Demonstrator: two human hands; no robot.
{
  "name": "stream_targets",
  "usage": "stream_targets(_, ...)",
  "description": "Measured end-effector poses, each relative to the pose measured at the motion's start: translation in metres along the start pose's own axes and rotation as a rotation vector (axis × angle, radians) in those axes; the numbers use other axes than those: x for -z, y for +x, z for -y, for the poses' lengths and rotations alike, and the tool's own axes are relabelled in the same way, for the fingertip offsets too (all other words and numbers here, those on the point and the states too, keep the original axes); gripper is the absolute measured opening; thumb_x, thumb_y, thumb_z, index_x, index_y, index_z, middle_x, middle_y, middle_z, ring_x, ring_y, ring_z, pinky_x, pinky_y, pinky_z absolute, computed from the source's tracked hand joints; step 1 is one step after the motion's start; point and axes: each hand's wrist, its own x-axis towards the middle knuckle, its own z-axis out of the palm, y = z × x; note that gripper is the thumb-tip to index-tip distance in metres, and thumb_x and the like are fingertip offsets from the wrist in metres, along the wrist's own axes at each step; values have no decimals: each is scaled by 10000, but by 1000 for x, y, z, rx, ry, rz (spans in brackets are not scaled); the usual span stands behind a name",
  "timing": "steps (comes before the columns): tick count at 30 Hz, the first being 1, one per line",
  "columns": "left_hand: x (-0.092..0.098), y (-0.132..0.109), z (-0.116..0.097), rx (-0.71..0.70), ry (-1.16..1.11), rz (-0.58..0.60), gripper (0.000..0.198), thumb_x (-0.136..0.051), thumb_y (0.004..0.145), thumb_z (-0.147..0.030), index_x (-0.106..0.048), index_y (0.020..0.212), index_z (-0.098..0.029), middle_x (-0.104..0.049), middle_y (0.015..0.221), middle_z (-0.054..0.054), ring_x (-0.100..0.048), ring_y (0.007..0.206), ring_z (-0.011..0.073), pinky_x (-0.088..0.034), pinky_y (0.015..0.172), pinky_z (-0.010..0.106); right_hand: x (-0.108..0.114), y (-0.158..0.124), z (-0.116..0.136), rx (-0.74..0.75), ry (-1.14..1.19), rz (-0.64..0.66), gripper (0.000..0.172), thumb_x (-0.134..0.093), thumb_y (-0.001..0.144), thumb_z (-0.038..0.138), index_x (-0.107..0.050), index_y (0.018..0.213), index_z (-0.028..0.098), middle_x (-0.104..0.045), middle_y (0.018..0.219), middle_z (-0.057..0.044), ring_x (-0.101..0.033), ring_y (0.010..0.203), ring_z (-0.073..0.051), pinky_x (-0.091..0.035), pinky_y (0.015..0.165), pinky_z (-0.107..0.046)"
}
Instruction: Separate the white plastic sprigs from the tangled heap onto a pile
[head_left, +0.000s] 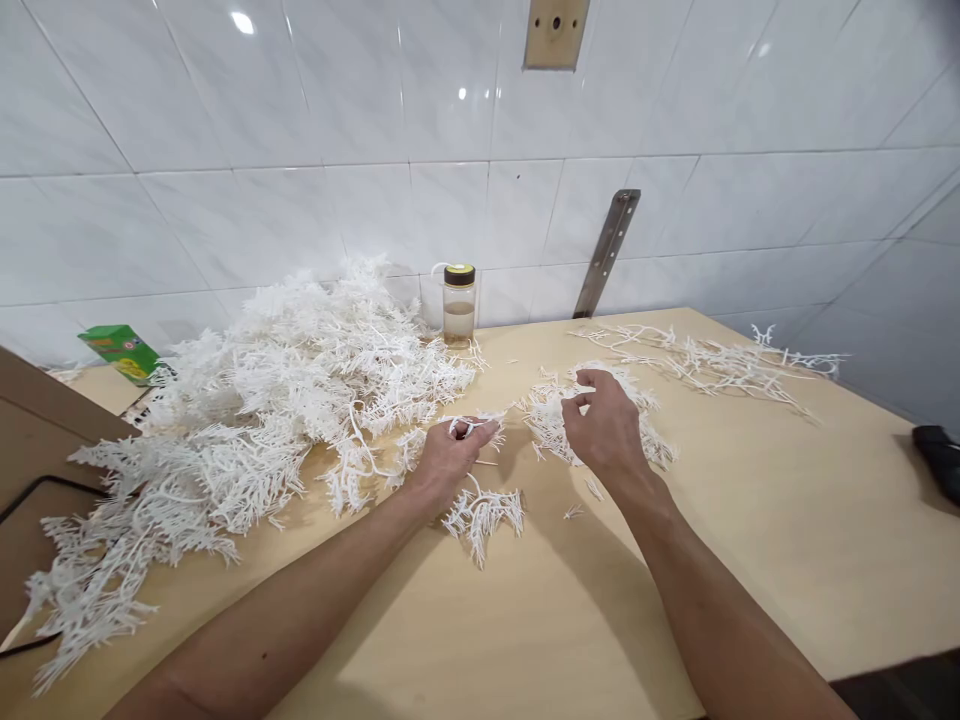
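My left hand is closed around a white artificial plant branch, its thumb pressed along the stem. Part of this branch hangs below the hand as a feathery sprig close to the tabletop. To the right, my right hand hovers over a small heap of loose white sprigs. Its thumb and forefinger are curved with a gap between them, and I see nothing held there. A large pile of white artificial foliage spreads out left of my left hand.
Bare white stems lie at the table's far right. Behind stands a clear bottle with a dark lid. A green box sits at the back left, and a metal bracket leans on the tiled wall. A black object is at the right edge.
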Motion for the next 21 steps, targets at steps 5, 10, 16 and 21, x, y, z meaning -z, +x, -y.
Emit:
stream_targets(5,3,4,0,-34,31,-29,446,-787,651,-520,-521,591,-167,-373,485,-70,-298,479,69,-226,492,242,-2,-14,19,-56,297,336,297,-563,855,454,-680,900,184,-647,693,-18,-590,495,-149,-508,492,-287)
stream_targets(10,3,5,3,-67,75,-57,408,-786,658,-486,-540,597,-166,-445,514,-52,-372,530,91,-296,545,243,-15,-32,37,-30,370,512,316,-593,843,480,-699,918,192,-693,767,-29,-595,496,-125,-508,449,-247)
stream_targets(16,1,3,3,-110,153,-59,361,-792,644,-472,-674,699,-136,-581,632,-4,-460,619,124,-333,598,251,-23,-31,30,-41,390,468,232,-629,806,422,-683,816,197,-685,728,-18,-600,507,-128,-486,454,-237)
stream_targets(21,1,3,3,-100,157,-62,339,-793,649,-444,-652,681,-138,-558,618,-16,-447,602,112,-327,588,249,-20,-31,33,-79,401,462,175,-609,795,362,-644,771,193,-645,668,-1,-587,486,-125,-484,452,-236)
